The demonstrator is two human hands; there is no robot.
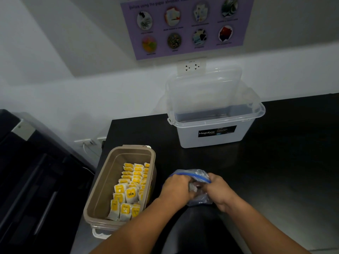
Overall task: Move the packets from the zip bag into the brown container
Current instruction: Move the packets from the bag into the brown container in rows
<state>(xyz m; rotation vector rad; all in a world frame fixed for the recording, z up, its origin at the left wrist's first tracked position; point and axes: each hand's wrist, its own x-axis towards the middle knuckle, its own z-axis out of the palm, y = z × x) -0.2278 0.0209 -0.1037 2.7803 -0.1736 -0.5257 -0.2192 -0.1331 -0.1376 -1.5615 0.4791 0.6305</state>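
Note:
The clear zip bag (199,176) with a blue zip strip lies on the black counter, near the front. My left hand (177,188) grips its left side and my right hand (218,189) grips its right side, fingers curled into the opening. Something pale shows between my hands; I cannot tell whether it is a packet. The brown container (102,182) stands open to the left, at the counter's edge. Rows of yellow-and-white tea packets (131,193) fill its right half.
A clear plastic box (216,132) labelled Megabox stands open at the back of the black counter (284,162), its lid leaning on the wall. A dark machine (27,171) is at the left, below the counter. A purple poster (185,24) and a socket are on the wall.

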